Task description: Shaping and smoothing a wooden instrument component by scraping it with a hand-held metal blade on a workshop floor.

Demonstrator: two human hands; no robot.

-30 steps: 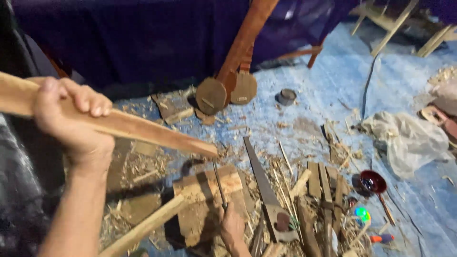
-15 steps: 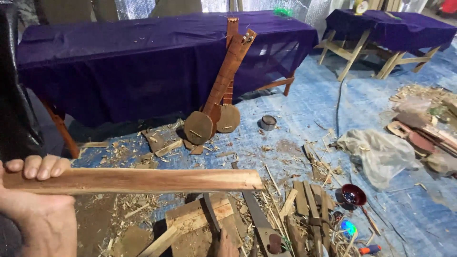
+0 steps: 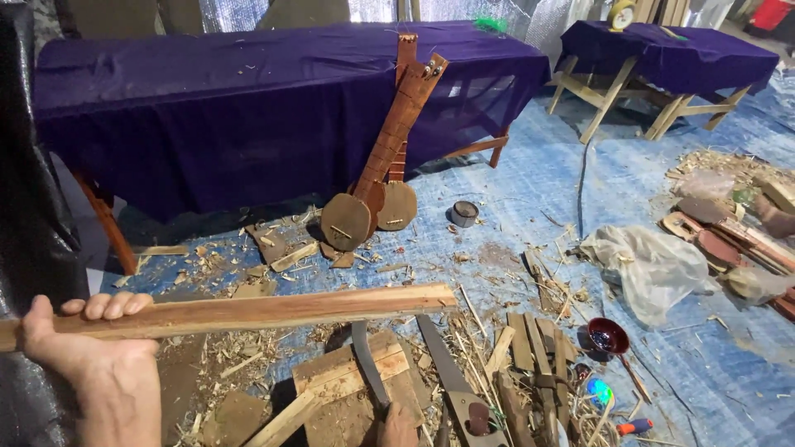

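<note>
The left hand (image 3: 91, 352) is raised at the lower left of the view, with the forearm running down out of the bottom edge. Its fingers (image 3: 108, 306) are curled over from the far side, three fingertips being seen along the top, and the thumb is wrapped beneath, so that the grip is closed firmly. The wrist is held straight, the back of the hand being turned toward the camera. Of the right hand (image 3: 397, 426) only a small part is seen at the bottom edge, low near the floor; it appears closed, though most of it is cut off.
</note>
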